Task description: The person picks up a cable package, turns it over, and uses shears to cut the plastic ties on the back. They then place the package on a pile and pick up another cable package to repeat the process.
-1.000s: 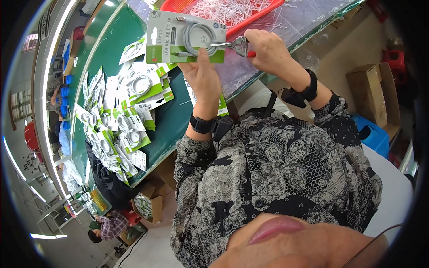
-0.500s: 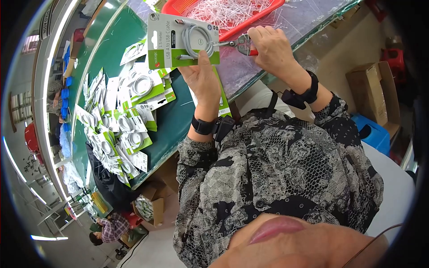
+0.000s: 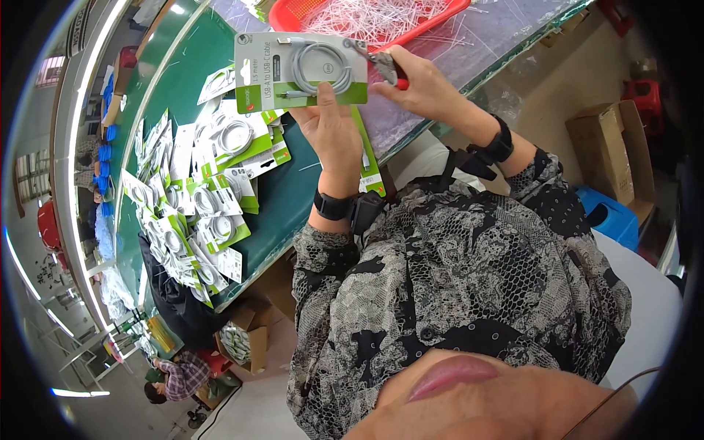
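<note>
My left hand (image 3: 334, 139) grips a white-and-green cardboard card (image 3: 255, 75) from below, its thumb on the front. Fixed to the card is a coiled light-grey USB cable (image 3: 298, 67). My right hand (image 3: 431, 89) is closed around red-handled cutting pliers (image 3: 384, 67), whose jaws reach the card's right edge beside the coil. Whether the jaws touch anything there is too small to tell. Behind my left wrist lies another green-edged card (image 3: 370, 165), partly hidden. A heap of carded cables (image 3: 220, 187) spreads over the green table (image 3: 282, 194) to the left.
A red plastic basket (image 3: 431, 26) full of thin white plastic strips (image 3: 367, 18) stands at the far side, with loose strips around it. Cardboard boxes (image 3: 598, 154) and a blue stool (image 3: 616, 224) are on the right. Another person (image 3: 183, 374) sits at the lower left.
The card has tilted and shifted slightly down in my left hand. My right hand has moved left and down, turning the pliers so that their jaws point up and left across the card's edge.
</note>
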Motion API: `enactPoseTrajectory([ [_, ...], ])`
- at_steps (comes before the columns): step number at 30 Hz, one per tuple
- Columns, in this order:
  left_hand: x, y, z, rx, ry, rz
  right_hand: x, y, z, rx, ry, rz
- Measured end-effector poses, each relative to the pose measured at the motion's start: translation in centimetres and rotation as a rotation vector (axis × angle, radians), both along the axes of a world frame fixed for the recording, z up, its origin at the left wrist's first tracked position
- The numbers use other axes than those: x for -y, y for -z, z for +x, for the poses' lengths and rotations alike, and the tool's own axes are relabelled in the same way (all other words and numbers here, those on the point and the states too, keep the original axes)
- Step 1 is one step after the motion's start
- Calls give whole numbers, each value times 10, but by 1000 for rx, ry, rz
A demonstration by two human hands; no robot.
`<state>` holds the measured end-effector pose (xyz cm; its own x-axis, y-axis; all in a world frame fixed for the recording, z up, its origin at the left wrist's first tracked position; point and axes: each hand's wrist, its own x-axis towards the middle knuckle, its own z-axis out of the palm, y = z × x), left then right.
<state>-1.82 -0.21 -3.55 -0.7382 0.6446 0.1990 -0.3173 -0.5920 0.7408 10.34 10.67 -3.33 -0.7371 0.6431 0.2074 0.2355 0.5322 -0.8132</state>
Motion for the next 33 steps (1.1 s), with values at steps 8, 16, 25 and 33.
enactPoseTrajectory([
  [8,14,1,4,-11,57,-22,-2,10,-24,-360,-53,310],
  [16,62,7,-35,104,-16,-156,19,-2,-36,-367,-225,551],
  [25,356,-45,-42,-140,-503,-741,-118,-5,-41,82,151,838],
  [33,478,26,-4,-800,-390,-2109,-53,-35,-3,-179,117,592],
])
